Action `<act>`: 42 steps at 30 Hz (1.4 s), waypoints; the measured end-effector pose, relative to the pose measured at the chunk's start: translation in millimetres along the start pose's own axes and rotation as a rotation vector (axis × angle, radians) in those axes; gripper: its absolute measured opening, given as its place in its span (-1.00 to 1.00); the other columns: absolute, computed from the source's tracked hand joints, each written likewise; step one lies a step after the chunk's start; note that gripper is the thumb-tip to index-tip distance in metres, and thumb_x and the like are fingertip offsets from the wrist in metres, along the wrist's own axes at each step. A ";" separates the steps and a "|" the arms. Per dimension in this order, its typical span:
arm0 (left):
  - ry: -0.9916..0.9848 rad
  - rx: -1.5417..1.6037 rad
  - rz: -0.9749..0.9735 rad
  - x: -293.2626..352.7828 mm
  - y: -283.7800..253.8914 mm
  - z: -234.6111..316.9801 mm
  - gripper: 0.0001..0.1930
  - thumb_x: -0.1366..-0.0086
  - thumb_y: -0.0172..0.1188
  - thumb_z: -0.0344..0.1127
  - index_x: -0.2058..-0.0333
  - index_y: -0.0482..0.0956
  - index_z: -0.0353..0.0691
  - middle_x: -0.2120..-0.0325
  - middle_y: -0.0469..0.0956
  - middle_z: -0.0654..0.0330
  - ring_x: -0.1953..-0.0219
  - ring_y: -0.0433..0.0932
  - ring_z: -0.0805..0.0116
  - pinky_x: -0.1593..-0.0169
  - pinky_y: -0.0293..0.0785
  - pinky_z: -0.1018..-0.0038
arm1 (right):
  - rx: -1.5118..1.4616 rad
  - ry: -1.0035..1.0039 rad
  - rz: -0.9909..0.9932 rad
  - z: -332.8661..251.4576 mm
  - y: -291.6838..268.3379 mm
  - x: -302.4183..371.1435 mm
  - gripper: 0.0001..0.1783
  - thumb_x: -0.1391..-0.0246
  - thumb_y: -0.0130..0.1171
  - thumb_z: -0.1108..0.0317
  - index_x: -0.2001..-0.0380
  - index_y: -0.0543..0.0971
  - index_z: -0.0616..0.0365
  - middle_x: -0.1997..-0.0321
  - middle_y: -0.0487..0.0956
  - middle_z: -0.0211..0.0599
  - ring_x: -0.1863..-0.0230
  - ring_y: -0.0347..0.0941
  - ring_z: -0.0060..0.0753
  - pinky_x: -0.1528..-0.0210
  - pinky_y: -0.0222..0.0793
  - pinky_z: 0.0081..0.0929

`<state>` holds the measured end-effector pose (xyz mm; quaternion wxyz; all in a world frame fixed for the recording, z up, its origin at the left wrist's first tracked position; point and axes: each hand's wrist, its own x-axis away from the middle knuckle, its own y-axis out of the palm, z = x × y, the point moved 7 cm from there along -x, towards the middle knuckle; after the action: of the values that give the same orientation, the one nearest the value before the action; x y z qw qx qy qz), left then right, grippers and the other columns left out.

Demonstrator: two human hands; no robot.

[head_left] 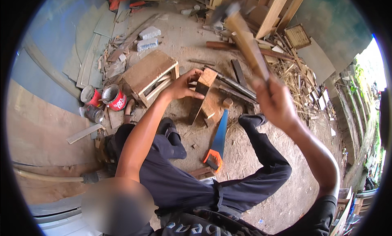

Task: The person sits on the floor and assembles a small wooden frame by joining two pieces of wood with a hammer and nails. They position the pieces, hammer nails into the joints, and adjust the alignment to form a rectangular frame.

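Note:
My right hand point(277, 102) is wrapped round the lower end of a hammer's wooden handle point(248, 44). The hammer is raised and tilted, with its metal head point(227, 12) smeared by motion. My left hand point(183, 86) grips the side of an upright wooden block point(207, 77), thumb on the near side and fingers behind. Its pale sawn end faces up. Beside the block lie more timber pieces point(209, 109) and a small wooden offcut point(228, 102). Between my feet is a handsaw point(219, 134) with a blue blade and an orange handle.
A low wooden stool point(149, 70) stands left of the block. Red paint cans point(114, 98) are near the left wall. Grey concrete chunks point(148, 44) lie farther off. Scrap wood and shavings point(294, 83) pile up at the right. Long planks point(275, 11) lean at the back.

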<state>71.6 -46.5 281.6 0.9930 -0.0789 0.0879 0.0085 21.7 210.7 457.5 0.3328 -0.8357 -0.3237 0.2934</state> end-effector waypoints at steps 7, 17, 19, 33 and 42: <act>-0.023 0.046 -0.031 3.9 4.8 3.0 -0.22 0.05 0.58 -0.45 -0.15 0.35 -0.08 0.01 0.54 0.29 -0.05 0.49 0.43 -0.16 0.41 0.39 | 0.259 0.121 -0.446 30.3 24.8 10.4 -0.60 -0.34 0.10 0.13 0.25 0.49 0.36 0.51 0.56 0.15 0.43 0.56 0.06 0.37 0.44 -0.16; -0.006 0.029 -0.074 -3.1 12.7 7.0 -0.20 0.06 0.59 -0.46 -0.15 0.34 -0.13 -0.03 0.52 0.26 -0.09 0.47 0.41 -0.21 0.39 0.37 | 0.257 0.119 -0.408 44.6 23.8 22.9 -0.62 -0.40 0.03 0.11 0.37 0.46 0.23 0.60 0.54 -0.21 0.64 0.45 -0.28 0.62 0.32 -0.23; -0.010 0.033 -0.083 2.2 9.2 6.8 -0.21 0.06 0.59 -0.46 -0.14 0.34 -0.12 -0.04 0.50 0.26 -0.11 0.46 0.41 -0.24 0.37 0.37 | 0.108 0.123 -0.287 20.4 6.2 10.4 -0.61 -0.40 0.04 0.09 0.34 0.44 0.24 0.62 0.50 -0.24 0.60 0.46 -0.34 0.56 0.37 -0.30; -0.086 0.072 -0.103 1.3 0.0 1.1 -0.06 0.12 0.59 -0.55 -0.27 0.28 -0.16 -0.14 0.44 0.31 -0.25 0.34 0.40 -0.32 0.29 0.34 | -0.373 0.030 0.074 -9.9 -12.8 11.1 -0.71 -0.40 0.05 0.24 0.21 0.43 0.31 0.60 0.48 -0.13 0.50 0.53 -0.41 0.50 0.36 -0.34; -0.053 0.048 -0.089 6.5 -3.0 4.6 -0.05 0.13 0.58 -0.58 -0.26 0.28 -0.17 -0.12 0.45 0.29 -0.23 0.34 0.41 -0.30 0.30 0.35 | -0.100 -0.001 -0.084 -11.2 -0.6 31.5 -0.62 -0.38 0.08 0.15 0.30 0.48 0.33 0.57 0.55 0.03 0.57 0.53 -0.07 0.49 0.37 -0.20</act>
<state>79.0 -48.7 285.4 0.9960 -0.0586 0.0580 -0.0358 48.8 230.1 456.1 0.3027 -0.8368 -0.3728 0.2629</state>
